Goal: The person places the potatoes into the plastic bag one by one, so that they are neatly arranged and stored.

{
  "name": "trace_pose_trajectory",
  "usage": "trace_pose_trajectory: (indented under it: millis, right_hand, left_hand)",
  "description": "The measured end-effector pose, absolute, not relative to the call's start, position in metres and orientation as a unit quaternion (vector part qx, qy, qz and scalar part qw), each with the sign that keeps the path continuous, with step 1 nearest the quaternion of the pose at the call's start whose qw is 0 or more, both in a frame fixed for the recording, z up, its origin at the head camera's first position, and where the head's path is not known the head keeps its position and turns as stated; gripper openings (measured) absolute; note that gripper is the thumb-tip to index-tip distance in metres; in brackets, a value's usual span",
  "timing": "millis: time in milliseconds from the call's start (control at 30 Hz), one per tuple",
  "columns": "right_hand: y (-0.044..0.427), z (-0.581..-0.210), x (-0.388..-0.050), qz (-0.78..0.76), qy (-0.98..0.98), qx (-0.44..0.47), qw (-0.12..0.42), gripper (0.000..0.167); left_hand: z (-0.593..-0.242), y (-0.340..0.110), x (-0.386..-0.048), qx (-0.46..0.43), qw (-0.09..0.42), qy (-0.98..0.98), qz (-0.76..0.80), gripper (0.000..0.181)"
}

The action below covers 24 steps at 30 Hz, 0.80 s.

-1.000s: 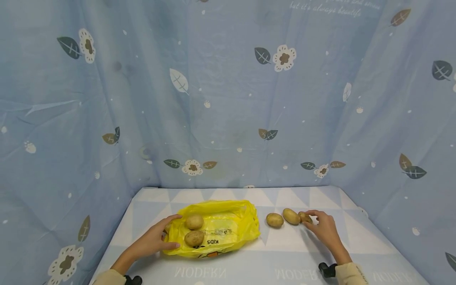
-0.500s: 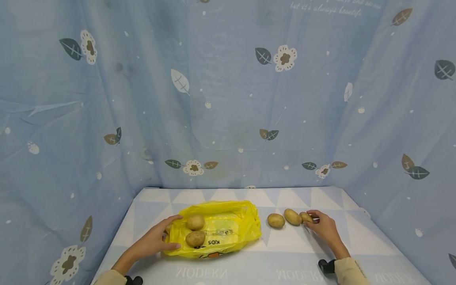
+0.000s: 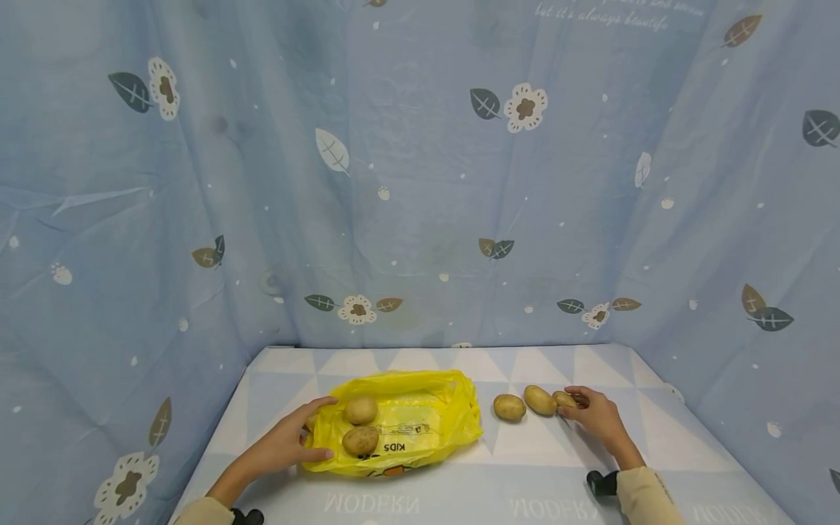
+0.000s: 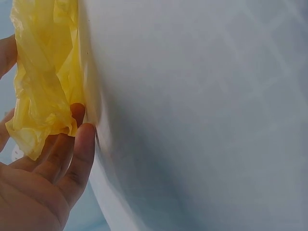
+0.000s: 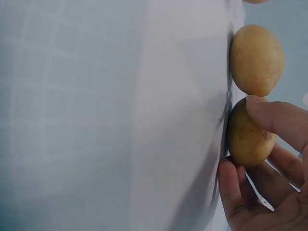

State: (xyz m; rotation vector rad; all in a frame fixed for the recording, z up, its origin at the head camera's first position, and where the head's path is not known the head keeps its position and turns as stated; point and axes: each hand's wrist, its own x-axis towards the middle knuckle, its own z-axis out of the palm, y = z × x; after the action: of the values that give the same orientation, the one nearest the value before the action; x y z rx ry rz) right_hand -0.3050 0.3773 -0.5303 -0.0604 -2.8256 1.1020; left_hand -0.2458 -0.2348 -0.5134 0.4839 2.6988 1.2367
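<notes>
A yellow plastic bag (image 3: 429, 434) lies spread with its mouth wide on the left half of the table. Inside it sit a potato (image 3: 361, 410) and a second potato (image 3: 360, 441); part of another potato (image 3: 310, 422) shows by the left hand. My left hand (image 3: 289, 436) holds the bag's left end, thumb and fingers spread around it. To the bag's right, two potatoes lie loose: one (image 3: 510, 407) and another (image 3: 540, 400). My right hand (image 3: 597, 417) grips the rightmost potato (image 5: 250, 137) between thumb and fingers; it touches its neighbour (image 5: 256, 60) on the table.
The table (image 3: 459, 488) has a white and pale blue patterned cover. Blue curtains (image 3: 420, 182) with leaf and flower prints stand at the back and both sides. A black wrist mount (image 3: 602, 483) sits under the right wrist.
Between the frames the view shifts very slightly. Both hands, the bag and the potatoes stay almost where they were, with the right fingers settling a little closer on the potato.
</notes>
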Motion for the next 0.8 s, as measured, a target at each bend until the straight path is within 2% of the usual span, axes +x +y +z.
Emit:
trace_pose_trajectory:
  millis: [600, 800]
  right_hand:
    - [0.381, -0.520, -0.296, 0.365, -0.927, -0.039, 0.076, 0.060]
    - [0.380, -0.514, -0.294, 0.368, -0.926, -0.042, 0.076, 0.066]
  left_hand:
    - [-0.511, -0.234, -0.246, 0.155, 0.075, 0.893, 0.417, 0.088]
    - [-0.511, -0.234, -0.246, 0.156, 0.075, 0.892, 0.418, 0.088]
